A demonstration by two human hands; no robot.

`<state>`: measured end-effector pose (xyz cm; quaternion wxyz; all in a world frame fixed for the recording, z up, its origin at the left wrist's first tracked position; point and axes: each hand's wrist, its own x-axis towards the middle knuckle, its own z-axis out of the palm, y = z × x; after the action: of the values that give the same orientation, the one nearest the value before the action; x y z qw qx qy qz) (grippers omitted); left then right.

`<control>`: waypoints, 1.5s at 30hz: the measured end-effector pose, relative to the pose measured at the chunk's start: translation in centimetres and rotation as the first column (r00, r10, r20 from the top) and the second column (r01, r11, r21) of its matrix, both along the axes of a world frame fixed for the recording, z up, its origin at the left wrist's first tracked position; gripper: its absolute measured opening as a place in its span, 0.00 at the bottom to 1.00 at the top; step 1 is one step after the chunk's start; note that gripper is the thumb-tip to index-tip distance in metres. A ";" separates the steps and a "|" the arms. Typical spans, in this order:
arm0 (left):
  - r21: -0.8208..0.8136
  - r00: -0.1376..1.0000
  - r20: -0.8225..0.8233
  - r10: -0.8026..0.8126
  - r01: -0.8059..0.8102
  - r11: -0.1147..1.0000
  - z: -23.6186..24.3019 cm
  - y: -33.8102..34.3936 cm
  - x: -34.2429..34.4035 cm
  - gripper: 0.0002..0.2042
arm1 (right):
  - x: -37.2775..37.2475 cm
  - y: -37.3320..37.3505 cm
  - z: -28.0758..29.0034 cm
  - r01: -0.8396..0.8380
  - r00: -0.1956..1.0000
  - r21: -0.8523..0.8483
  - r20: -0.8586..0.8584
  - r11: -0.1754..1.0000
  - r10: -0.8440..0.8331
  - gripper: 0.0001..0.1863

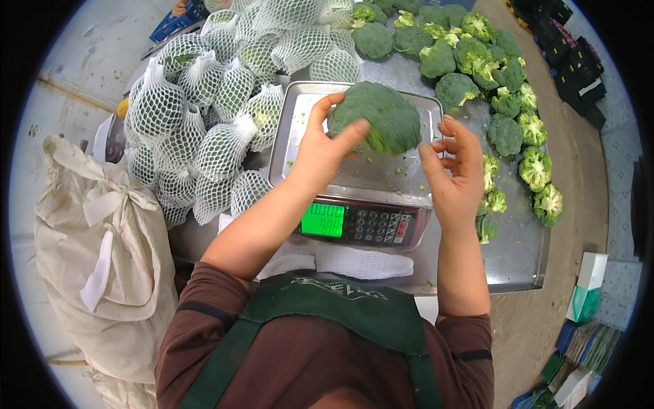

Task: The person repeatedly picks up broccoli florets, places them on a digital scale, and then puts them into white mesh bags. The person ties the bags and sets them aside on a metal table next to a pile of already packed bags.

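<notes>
My left hand [330,140] grips a large green broccoli head [385,112], its thumb across the near side and its fingers at the left edge. The head is slightly blurred and sits above the metal pan of a scale [306,163]. Just right of it, my right hand [455,167] has bent fingers with the thumb apart from them; I see nothing held in it. Small green crumbs are scattered over the pan. Below the pan, the scale's green-lit display [323,220] and its keypad [375,225] face me.
Netted broccoli heads [204,102] are piled at the left. Loose broccoli heads [470,58] spread over the metal table [518,262] at the far side and right. White foam net sleeves [364,262] lie before the scale. A cream sack [102,238] stands left; dark crates [572,61] stand far right.
</notes>
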<state>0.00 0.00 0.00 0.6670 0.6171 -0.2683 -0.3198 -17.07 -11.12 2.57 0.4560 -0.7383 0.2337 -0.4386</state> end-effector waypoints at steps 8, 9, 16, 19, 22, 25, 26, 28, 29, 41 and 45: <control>0.284 0.718 0.681 -0.148 -0.072 0.956 -0.5 1.8 1.3 0.32 | -3.1 -0.2 -2.7 0.050 0.975 -0.077 -0.210 0.996 -0.065 0.10; 0.317 0.751 0.640 -0.165 -0.061 0.947 -0.2 2.8 1.8 0.32 | -4.4 0.1 -3.0 0.047 0.969 -0.083 -0.237 0.995 -0.066 0.09; 0.073 0.956 0.268 0.123 -0.147 0.986 2.0 6.8 3.2 0.22 | -13.8 4.8 -10.6 0.032 0.804 0.096 -0.594 0.995 0.031 0.07; 0.039 0.935 0.332 0.126 -0.147 0.988 2.7 7.1 2.8 0.21 | -15.2 6.6 -11.9 0.068 0.800 0.157 -0.599 0.985 0.040 0.07; 0.051 0.937 0.341 0.075 -0.099 0.994 2.8 7.5 2.0 0.19 | -15.1 7.2 -11.9 0.057 0.804 0.189 -0.591 0.980 0.067 0.10; 0.072 0.907 0.420 0.003 -0.036 0.997 2.2 8.5 1.0 0.17 | -15.0 7.5 -12.2 0.035 0.683 0.057 -0.730 0.998 0.017 0.14; 0.081 0.884 0.468 -0.021 -0.019 0.997 2.0 8.8 0.7 0.17 | -15.1 7.6 -12.5 0.006 0.622 -0.018 -0.783 1.000 -0.018 0.15; 0.113 0.898 0.438 -0.045 -0.005 0.994 2.2 9.0 0.4 0.20 | -15.6 8.0 -13.6 -0.069 0.485 -0.159 -0.868 0.985 -0.106 0.17; 0.130 0.905 0.422 -0.057 0.002 0.992 2.3 9.0 0.3 0.21 | -16.0 8.4 -14.2 -0.072 0.490 -0.089 -0.871 0.993 -0.043 0.17; 0.276 0.462 0.850 -0.255 0.023 0.961 1.2 -2.1 3.8 0.29 | -2.1 2.3 -2.9 0.045 0.947 -0.199 -0.303 0.979 -0.105 0.33; 0.247 0.892 0.354 -0.282 0.201 0.948 3.0 -2.1 2.5 0.23 | 3.0 -0.2 -1.9 0.052 0.966 -0.182 -0.241 0.982 -0.096 0.40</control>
<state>2.46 -2.09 3.04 0.4890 0.6946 -0.4348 -0.2989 -14.10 -11.31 0.69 0.3400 -0.8152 0.2775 -0.3780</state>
